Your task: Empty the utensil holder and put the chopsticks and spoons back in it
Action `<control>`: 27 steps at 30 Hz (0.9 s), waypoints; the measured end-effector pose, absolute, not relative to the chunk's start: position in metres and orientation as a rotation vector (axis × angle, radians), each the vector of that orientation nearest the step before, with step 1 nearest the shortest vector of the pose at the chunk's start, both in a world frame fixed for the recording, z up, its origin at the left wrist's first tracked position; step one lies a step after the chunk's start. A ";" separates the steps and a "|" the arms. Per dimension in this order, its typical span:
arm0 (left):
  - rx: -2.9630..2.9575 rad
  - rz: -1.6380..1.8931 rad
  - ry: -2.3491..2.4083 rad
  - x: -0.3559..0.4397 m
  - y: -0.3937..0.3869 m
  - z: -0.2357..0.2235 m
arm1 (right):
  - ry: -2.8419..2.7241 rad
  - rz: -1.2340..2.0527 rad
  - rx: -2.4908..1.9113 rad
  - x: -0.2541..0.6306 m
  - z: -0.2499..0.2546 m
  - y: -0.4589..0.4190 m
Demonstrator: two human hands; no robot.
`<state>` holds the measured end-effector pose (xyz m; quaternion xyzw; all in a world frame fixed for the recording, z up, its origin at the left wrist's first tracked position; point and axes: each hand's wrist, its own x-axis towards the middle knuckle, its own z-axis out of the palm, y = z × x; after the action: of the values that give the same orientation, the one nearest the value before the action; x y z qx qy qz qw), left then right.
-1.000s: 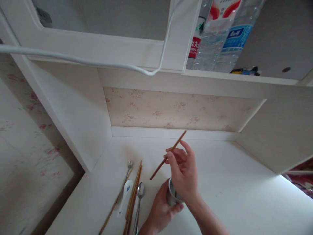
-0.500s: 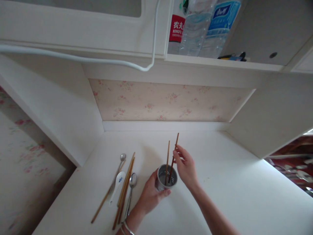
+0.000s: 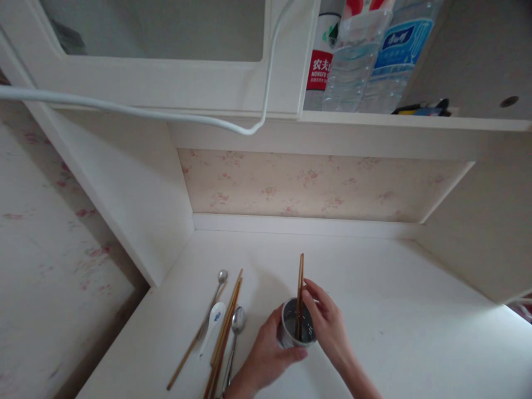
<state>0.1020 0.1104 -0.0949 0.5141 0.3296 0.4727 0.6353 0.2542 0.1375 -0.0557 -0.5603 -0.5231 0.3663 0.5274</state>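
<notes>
My left hand [image 3: 276, 349] is wrapped round a grey metal cup [image 3: 286, 334], its thumb along the near side. Two wooden chopsticks [image 3: 300, 277] stand close together in the cup, their lower ends inside it. At the cup's right side, my right hand [image 3: 328, 318] has its thumb and fingertips closed at the nearer-right chopstick, just above the rim. Left of the cup lie a metal spoon [image 3: 238, 320], a bundle of several chopsticks [image 3: 226, 332], a white ceramic spoon [image 3: 215, 322] with a blue mark, and a long-handled small metal spoon [image 3: 222, 276] beside a single chopstick [image 3: 183, 363].
The white tabletop [image 3: 399, 310] runs back to a wallpapered panel [image 3: 307, 183]. Above it are a white cabinet [image 3: 187, 83] with a hanging white cable [image 3: 245, 131] and a shelf holding plastic bottles [image 3: 353, 66]. A side panel [image 3: 120, 177] bounds the left.
My right hand has come down towards the cup with its chopstick, which now stands beside the other one. The whole view has shifted a little.
</notes>
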 end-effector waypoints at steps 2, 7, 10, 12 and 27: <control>1.216 1.104 0.739 0.101 0.111 -0.095 | -1.189 0.960 -1.319 0.261 -0.066 0.131; 1.302 1.079 0.821 0.097 0.109 -0.089 | -0.966 1.195 -1.271 0.267 -0.101 0.110; 1.314 1.052 0.849 0.095 0.108 -0.083 | -0.926 1.278 -1.168 0.263 -0.116 0.102; 1.313 1.056 0.838 0.094 0.107 -0.080 | -0.937 1.295 -1.139 0.261 -0.120 0.100; 1.356 1.030 0.844 0.095 0.107 -0.078 | -1.063 1.228 -1.168 0.268 -0.130 0.096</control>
<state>0.0953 0.1065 -0.0785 0.5806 0.3611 0.4409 0.5815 0.2678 0.0964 -0.1298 -0.4913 -0.4474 0.5165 0.5401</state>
